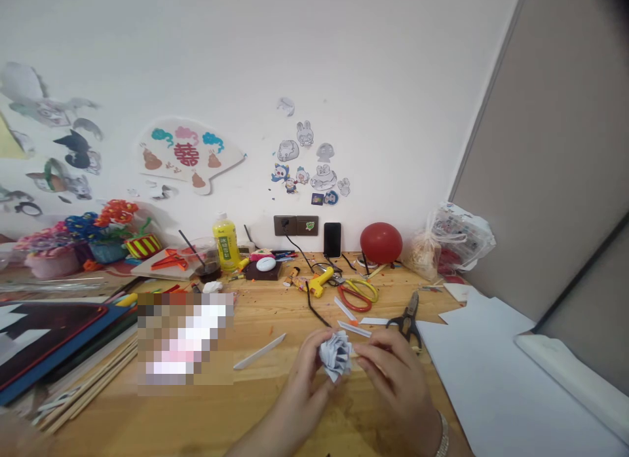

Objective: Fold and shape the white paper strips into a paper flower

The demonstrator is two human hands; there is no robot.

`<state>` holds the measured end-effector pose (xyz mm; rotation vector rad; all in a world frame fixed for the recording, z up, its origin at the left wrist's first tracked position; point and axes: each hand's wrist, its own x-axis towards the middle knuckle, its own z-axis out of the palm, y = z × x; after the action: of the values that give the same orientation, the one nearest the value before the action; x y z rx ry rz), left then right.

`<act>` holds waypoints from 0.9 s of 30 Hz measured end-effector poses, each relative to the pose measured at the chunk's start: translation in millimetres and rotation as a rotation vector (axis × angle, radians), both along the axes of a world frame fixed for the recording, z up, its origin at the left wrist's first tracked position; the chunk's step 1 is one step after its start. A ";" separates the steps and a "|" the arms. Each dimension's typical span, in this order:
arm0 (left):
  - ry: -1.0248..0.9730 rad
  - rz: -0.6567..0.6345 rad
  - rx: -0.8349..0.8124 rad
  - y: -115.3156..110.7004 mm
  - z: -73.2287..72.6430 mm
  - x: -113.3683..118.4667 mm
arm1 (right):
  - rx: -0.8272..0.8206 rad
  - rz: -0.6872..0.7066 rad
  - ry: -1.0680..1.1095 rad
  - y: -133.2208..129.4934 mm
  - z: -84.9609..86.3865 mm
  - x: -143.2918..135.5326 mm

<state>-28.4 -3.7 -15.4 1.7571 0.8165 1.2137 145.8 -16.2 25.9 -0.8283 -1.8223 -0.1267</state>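
Observation:
A folded white paper flower (336, 356) with layered petals sits in my left hand (310, 368), whose fingers and thumb close round its left side. My right hand (393, 365) is pinched at the flower's right edge; what lies between its fingertips is too small to make out. Just beyond the hands are cut white paper strips (354, 329), and another paper strip (260, 351) lies to the left on the wooden table (255, 411). Black-handled pliers (409, 318) lie just behind my right hand.
A yellow glue gun (322, 282) and red-and-yellow-handled scissors (356, 300) lie behind the hands. White paper sheets (486, 372) cover the right side. Further back stand a red balloon (381, 242), a phone (333, 239) and a yellow drink bottle (226, 242). Wooden sticks (93, 382) lie left.

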 end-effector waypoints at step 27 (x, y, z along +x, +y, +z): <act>0.123 0.124 0.199 1.5 -1.4 -2.7 | -0.187 -0.055 -0.127 7.7 -1.9 -6.3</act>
<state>-31.1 -2.2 -16.8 1.9826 0.9142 1.3158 139.4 -8.5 24.0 -1.0215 -1.9525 -0.0446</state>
